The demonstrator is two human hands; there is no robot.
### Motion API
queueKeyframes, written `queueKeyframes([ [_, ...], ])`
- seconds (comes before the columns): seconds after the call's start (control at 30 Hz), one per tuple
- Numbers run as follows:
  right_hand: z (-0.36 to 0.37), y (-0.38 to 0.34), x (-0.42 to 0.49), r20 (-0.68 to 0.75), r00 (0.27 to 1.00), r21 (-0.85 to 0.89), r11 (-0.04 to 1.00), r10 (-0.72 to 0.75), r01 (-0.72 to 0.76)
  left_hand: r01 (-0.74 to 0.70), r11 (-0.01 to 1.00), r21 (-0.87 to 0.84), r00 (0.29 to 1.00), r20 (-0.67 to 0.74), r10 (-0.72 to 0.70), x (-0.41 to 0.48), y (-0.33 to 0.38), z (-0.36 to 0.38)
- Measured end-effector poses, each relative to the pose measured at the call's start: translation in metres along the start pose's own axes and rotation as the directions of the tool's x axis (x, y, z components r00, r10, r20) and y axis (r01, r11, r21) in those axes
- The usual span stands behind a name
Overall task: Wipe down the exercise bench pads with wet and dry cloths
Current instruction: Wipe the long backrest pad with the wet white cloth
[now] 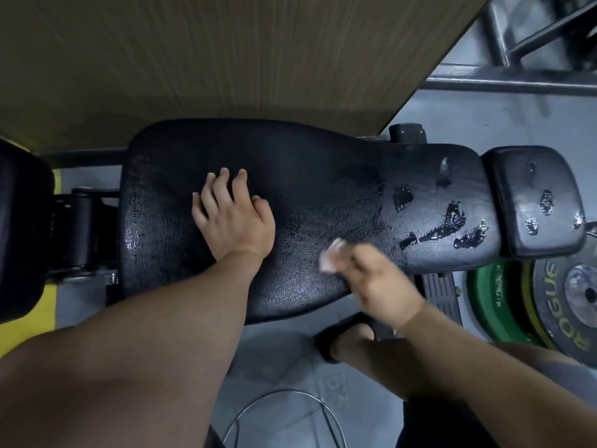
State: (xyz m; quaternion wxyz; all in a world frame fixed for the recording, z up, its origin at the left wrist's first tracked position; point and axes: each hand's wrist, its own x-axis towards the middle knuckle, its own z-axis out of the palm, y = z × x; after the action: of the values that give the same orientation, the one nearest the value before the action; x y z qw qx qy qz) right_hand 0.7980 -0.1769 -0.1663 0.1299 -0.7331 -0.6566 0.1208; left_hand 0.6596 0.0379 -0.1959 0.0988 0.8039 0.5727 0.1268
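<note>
A long black bench pad (307,176) runs left to right across the middle, its cracked surface glistening with wet patches near the right end. A smaller black pad (539,176) sits just beyond it at the right. My left hand (232,215) rests flat on the pad's left part, fingers spread. My right hand (378,282), blurred with motion, grips a small pale cloth (331,257) against the pad's near edge. Most of the cloth is hidden inside the fist.
A wood-grain panel (226,59) stands behind the bench. Stacked weight plates (555,295), green and black, lie on the floor at the right. A grey metal frame (517,79) crosses the top right. Another black pad (22,227) is at the left. A foot in a sandal (349,337) stands below the bench.
</note>
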Motion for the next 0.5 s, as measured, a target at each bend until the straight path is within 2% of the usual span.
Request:
queueKeyframes([
  [0.03,-0.004,0.017,0.000,-0.094,0.988,-0.010,0.993,0.120,-0.121,-0.002,1.000,0.001,1.000,-0.001,0.002,0.000,0.000,0.000],
  [0.1,-0.009,0.033,0.005,-0.250,0.878,0.043,0.910,0.409,-0.412,-0.004,1.000,0.004,1.000,-0.004,0.004,-0.001,0.001,0.000],
  [0.13,-0.006,0.027,0.008,-0.284,0.840,0.052,0.882,0.463,-0.469,-0.005,1.000,0.004,1.000,-0.005,0.005,-0.001,0.001,0.000],
  [0.17,-0.002,0.011,0.011,-0.286,0.828,0.062,0.872,0.482,-0.486,-0.006,1.000,0.004,1.000,-0.005,0.006,-0.001,0.001,0.000],
  [0.2,0.004,-0.003,0.010,-0.232,0.870,0.062,0.899,0.436,-0.434,-0.005,1.000,0.002,1.000,-0.004,0.005,-0.001,0.001,0.000],
  [0.27,0.007,-0.021,0.005,-0.062,0.976,0.038,0.978,0.209,-0.207,-0.005,1.000,-0.004,1.000,-0.004,0.005,-0.002,0.001,0.000],
  [0.3,0.002,-0.017,0.007,-0.004,0.991,0.014,0.991,0.135,-0.135,-0.005,1.000,-0.007,1.000,-0.005,0.005,-0.002,0.001,0.000],
  [0.33,-0.002,-0.007,0.012,0.006,0.992,-0.007,0.992,0.126,-0.126,-0.004,1.000,-0.006,1.000,-0.006,0.004,-0.002,0.001,0.000],
  [0.4,-0.008,0.027,0.026,-0.138,0.955,-0.044,0.962,0.261,-0.269,-0.005,1.000,0.001,1.000,-0.005,0.005,-0.002,0.001,0.000],
  [0.47,-0.013,0.052,0.045,-0.312,0.825,-0.001,0.868,0.472,-0.497,-0.009,1.000,0.007,1.000,-0.011,0.009,-0.002,0.001,0.001],
  [0.5,-0.013,0.050,0.055,-0.359,0.770,0.014,0.828,0.527,-0.560,-0.008,1.000,0.009,1.000,-0.015,0.008,-0.002,0.001,0.002],
])
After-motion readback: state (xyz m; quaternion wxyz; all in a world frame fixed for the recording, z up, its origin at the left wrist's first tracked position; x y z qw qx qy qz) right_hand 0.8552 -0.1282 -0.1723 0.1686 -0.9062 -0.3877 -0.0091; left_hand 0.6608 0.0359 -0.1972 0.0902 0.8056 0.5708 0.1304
